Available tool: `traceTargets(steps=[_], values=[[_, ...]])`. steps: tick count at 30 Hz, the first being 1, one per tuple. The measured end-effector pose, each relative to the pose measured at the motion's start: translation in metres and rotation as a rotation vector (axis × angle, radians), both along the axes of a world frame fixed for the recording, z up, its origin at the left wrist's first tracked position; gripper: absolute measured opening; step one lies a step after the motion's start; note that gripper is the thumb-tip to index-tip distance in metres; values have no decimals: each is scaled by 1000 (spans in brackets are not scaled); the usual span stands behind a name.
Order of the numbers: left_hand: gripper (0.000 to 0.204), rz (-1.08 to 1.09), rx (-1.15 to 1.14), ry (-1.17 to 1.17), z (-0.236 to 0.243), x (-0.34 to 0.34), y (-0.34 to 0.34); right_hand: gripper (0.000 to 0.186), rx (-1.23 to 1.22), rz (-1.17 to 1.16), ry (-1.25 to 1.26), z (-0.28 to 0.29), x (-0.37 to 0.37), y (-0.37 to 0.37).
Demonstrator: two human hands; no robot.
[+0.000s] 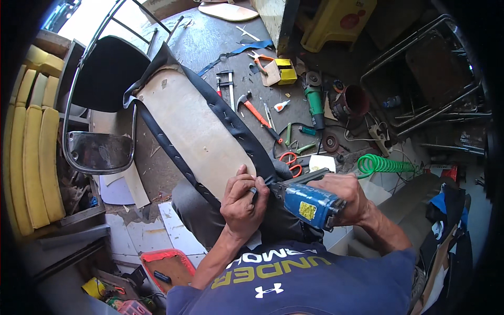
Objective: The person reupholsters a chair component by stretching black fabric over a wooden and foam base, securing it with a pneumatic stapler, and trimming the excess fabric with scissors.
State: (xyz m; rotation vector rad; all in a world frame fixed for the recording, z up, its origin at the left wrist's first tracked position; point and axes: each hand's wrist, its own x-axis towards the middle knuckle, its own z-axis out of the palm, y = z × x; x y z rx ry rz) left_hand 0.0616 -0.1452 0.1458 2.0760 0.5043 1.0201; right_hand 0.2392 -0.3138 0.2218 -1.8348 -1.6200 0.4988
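Observation:
A long pale board (197, 123) lies across my lap, with black covering (231, 118) folded over its edges and a row of staples along each side. My left hand (244, 199) is at the board's near end, fingers curled and pinching the covering's edge. In my right hand (346, 197) is a blue air staple gun (307, 203), its nose against the covering just right of my left fingers. From behind the right hand runs a green coiled air hose (386, 165). The underside of the board is hidden.
An orange-handled hammer (257, 115), green angle grinder (314, 102), red scissors (291, 163) and yellow box (286, 72) lie on the floor ahead. A metal chair frame (100, 105) stands left, beside stacked yellow cushions (34, 157). More chair frames (430, 79) are at right.

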Motion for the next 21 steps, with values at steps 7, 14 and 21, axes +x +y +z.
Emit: traceTargets(steps=[7,14,21], values=[[21,69,88,78,-2,-3,-2,44,-40,16,-28,6,-5,6],[23,135,141,100,-8,-2,-2,39,-46,-12,-65,1,-12,9],[19,156,88,127,-3,3,1,44,6,-48,-27,-10,-22,-1]])
